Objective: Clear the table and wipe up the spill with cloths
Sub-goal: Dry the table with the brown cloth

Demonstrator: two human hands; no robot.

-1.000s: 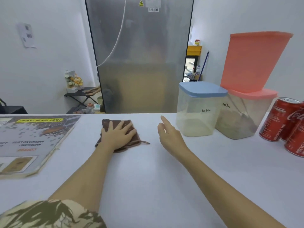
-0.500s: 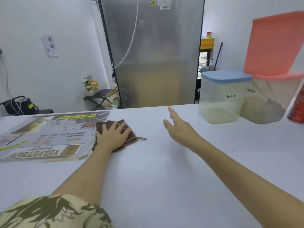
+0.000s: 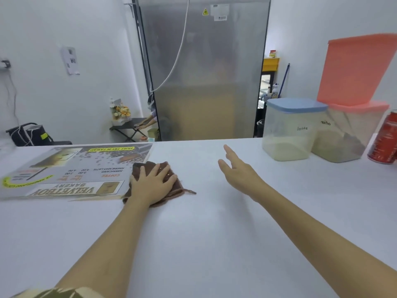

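Note:
A folded brown cloth [image 3: 171,190] lies on the white table [image 3: 193,244], just right of a printed menu sheet. My left hand [image 3: 152,181] presses flat on the cloth with its fingers spread. To the right, my right hand [image 3: 236,168] hovers over the bare tabletop with straight fingers, holding nothing. No spill shows on the table surface.
A bakery menu sheet [image 3: 71,171] lies at the left. At the right stand a blue-lidded "latte" container [image 3: 290,130], a pink-lidded "mocha" container [image 3: 348,130] with a tilted pink tub on top, and a red can [image 3: 384,140]. A steel fridge [image 3: 204,67] stands beyond the table.
The view has swung left, bringing more of the menu sheet in and pushing the cans out right. My left hand has slid the cloth left against the menu's edge. My right hand stays open.

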